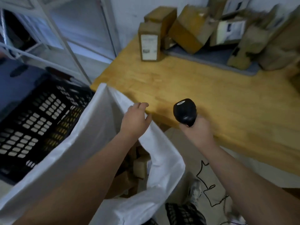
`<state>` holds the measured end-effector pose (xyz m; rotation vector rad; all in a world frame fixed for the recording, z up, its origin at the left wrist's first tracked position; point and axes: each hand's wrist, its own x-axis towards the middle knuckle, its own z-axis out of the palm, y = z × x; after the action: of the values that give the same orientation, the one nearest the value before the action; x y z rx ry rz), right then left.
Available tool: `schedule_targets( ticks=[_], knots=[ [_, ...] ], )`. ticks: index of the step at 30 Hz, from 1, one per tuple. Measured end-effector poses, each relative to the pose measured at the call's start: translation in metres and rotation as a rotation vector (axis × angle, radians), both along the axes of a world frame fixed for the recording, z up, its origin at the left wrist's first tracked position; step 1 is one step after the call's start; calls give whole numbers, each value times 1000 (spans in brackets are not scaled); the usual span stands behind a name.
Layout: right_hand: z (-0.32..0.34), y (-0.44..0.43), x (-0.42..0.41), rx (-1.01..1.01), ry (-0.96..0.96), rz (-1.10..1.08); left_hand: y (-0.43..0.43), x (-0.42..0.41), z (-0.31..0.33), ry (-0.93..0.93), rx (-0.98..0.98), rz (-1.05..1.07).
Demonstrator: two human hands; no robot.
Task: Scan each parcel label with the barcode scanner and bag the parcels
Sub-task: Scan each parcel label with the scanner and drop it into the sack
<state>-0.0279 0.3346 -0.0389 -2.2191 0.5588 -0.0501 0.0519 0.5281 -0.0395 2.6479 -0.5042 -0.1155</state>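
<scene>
Surface [219,98] of pale wood fills your view, its front stretch bare for scanning. White bag [90,143] gapes just off its near corner, brown boxes already inside. Unscanned parcels [191,28] crowd the surface's far edge. Your left hand [135,120] hovers over the bag rim, grip loose, empty; your right hand [197,131] has its grip wrapped round the barcode scanner [185,112], poised above the surface's near edge.
</scene>
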Motion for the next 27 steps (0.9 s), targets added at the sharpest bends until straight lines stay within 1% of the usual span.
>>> schedule_targets(
  ticks=[3,6,10,15,16,22,25,27],
  knots=[
    [24,-35,12,94,-62,-98,-42,15,23,-12,-14,-32],
    [42,-76,27,148,-113,-142,-87,30,39,-43,-13,-70],
    [59,-139,47,181,-158,-198,-152,51,50,-52,-4,-113],
    [72,-225,68,259,-197,-305,-247,78,57,-49,-8,-116],
    [75,-250,73,261,-200,-330,-274,86,58,-47,-10,-121],
    [87,-334,94,228,-197,-370,-377,120,59,-30,-8,-160],
    [89,-365,102,217,-208,-384,-422,143,60,-39,-1,-151],
    [87,-378,105,228,-199,-385,-450,160,64,-48,37,-116]
  ],
)
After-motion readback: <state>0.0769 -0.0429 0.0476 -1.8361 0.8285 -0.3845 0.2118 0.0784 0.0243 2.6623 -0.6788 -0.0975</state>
